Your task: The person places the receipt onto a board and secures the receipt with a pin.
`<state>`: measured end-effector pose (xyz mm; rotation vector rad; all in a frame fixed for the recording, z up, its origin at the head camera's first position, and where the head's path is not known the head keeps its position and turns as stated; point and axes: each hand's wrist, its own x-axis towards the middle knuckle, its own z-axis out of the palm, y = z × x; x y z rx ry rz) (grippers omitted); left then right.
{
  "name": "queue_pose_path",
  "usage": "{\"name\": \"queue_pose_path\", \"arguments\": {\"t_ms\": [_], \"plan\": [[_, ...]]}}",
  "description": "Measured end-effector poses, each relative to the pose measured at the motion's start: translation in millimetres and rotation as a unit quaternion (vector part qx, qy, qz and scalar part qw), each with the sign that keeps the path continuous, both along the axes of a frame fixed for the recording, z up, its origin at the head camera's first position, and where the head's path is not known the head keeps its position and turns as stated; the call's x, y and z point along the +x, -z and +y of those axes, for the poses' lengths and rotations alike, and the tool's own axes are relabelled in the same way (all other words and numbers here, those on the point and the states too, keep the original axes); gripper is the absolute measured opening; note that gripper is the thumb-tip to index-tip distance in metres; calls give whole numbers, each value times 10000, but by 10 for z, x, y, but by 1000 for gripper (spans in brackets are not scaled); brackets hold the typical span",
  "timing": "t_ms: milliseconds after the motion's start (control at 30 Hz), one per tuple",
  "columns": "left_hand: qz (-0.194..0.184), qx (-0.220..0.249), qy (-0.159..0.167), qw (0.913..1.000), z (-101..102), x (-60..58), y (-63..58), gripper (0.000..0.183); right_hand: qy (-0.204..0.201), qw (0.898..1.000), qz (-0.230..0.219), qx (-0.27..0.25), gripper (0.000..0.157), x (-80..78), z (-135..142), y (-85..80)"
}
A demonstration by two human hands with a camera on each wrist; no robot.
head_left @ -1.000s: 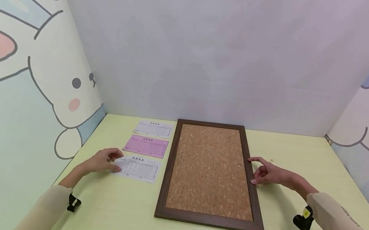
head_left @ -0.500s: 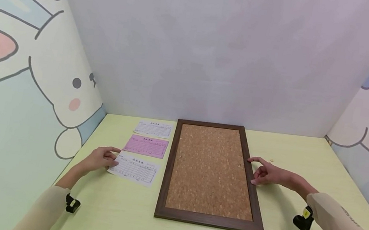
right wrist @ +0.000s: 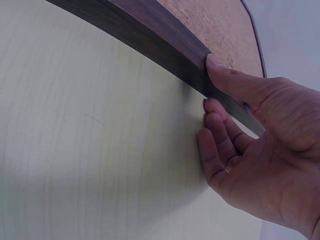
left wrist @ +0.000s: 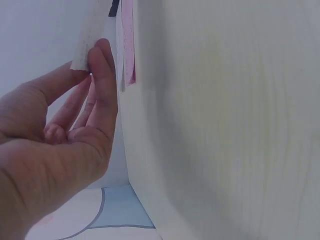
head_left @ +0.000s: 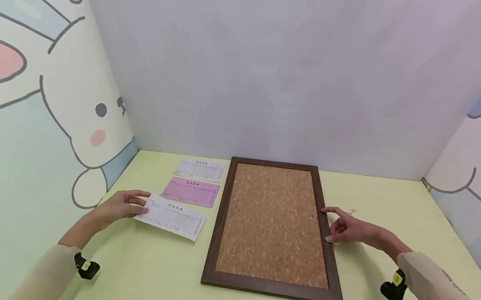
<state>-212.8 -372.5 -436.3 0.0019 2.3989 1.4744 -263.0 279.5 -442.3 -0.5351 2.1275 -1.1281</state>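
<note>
My left hand [head_left: 119,206] pinches a white printed form slip [head_left: 173,217] by its left edge. The slip is lifted and tilted, its near edge hanging above the table. In the left wrist view, the slip [left wrist: 90,37] sits between the thumb and fingertips of the left hand [left wrist: 65,120]. My right hand [head_left: 349,228] rests at the right edge of the dark-framed cork board [head_left: 278,222], index finger and thumb spread apart along the frame. The right wrist view has the thumb of that right hand [right wrist: 260,135] against the frame [right wrist: 170,45], the other fingers bent beside it.
A pink form slip [head_left: 191,192] and another white slip [head_left: 201,169] lie beyond the held one, left of the board. Tiny tan bits [head_left: 353,211] lie right of the board. Walls with cartoon pictures [head_left: 89,139] bound the pale table [head_left: 148,280].
My left hand has raised the white slip off the table and drawn it left, tilting it. My right hand stays at the board's edge.
</note>
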Motion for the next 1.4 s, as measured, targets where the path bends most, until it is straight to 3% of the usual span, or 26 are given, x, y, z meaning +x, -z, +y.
{"name": "queue_pose_path", "arguments": {"t_ms": [300, 733, 1067, 1400], "plan": [[-177, 750, -127, 9969, 10, -22, -120, 73, 22, 10000, -38, -29, 87, 1, 10, 8], [-178, 1061, -128, 9941, 360, -109, -250, 72, 53, 10000, -18, 33, 87, 8, -8, -6], [-103, 1449, -170, 9893, 687, -205, -288, 69, 47, 10000, -38, -5, 88, 5, -5, 24], [-64, 1593, -303, 9867, 922, -353, -252, 66, 61, 10000, 6, 13, 88, 0, -4, 25]]}}
